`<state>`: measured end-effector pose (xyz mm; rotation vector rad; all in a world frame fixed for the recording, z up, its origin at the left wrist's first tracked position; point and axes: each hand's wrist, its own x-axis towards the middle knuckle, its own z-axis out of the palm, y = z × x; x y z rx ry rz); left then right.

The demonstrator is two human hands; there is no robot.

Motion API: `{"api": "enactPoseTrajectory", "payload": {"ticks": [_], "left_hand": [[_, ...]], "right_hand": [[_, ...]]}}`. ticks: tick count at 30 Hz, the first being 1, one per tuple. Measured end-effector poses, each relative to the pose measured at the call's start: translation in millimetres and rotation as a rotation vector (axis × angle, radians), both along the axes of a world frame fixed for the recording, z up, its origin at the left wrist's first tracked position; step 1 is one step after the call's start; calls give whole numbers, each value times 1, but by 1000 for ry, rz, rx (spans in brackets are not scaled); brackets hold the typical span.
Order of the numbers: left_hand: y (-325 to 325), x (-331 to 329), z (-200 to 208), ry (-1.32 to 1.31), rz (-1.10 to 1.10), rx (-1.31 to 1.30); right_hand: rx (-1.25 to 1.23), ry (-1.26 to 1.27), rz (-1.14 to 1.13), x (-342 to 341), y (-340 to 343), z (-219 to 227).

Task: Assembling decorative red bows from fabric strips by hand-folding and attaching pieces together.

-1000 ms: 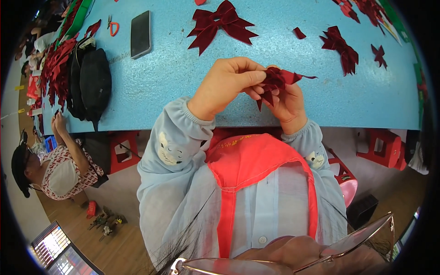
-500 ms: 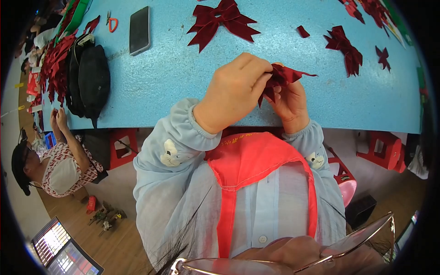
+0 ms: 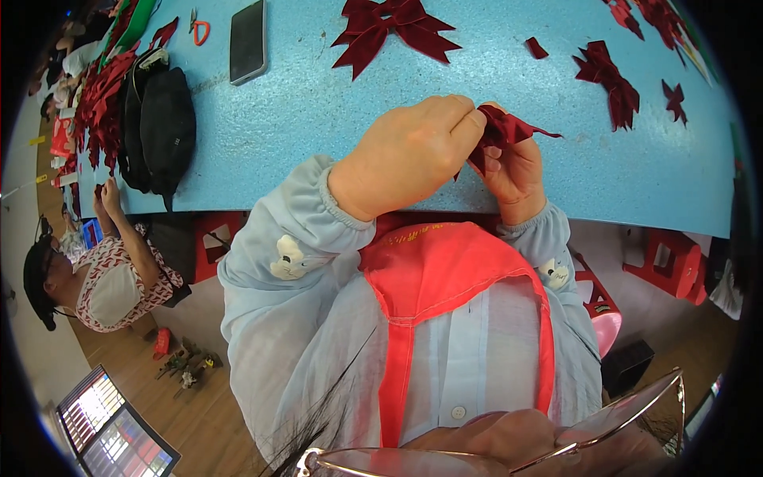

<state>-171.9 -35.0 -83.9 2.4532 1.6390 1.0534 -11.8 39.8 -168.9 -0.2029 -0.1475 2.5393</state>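
Note:
Between my two hands, above the table's near edge, is a dark red velvet ribbon bow (image 3: 502,127) with pointed tails. My left hand (image 3: 417,155) is closed, thumb and fingers pinching the bow from its left side. From the right, my right hand (image 3: 515,175) grips the bow's underside with bent fingers; part of its hold is hidden behind the fabric. A large finished-looking velvet bow (image 3: 393,32) lies flat beyond my hands. To the right lie another bow (image 3: 610,83), a small bow (image 3: 674,102) and a short strip of ribbon (image 3: 536,48).
On the blue table (image 3: 294,127) are a black phone (image 3: 248,41), small scissors (image 3: 200,30) with orange handles, a black bag (image 3: 165,131) and a heap of red ribbons (image 3: 102,103). At the left a co-worker (image 3: 111,278) sits by the table. Red stools (image 3: 664,258) stand below.
The view has shifted slightly, so the table things sit a little higher and further right. Both hands still hold the bow; my left hand has turned slightly, its fingers lying flatter across it.

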Motion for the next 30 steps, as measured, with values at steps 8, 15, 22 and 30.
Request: {"api": "enactPoseTrajectory", "payload": {"ticks": [8, 15, 22, 30], "left_hand": [[6, 3, 0, 197, -45, 38], [17, -8, -2, -664, -48, -440], [9, 1, -8, -193, -42, 90], [-2, 5, -7, -101, 31, -79]], "right_hand": [[46, -3, 59, 10, -1, 6], [65, -79, -49, 12, 5, 8], [6, -125, -57, 1, -1, 16], [275, -146, 6, 1, -7, 15]]}}
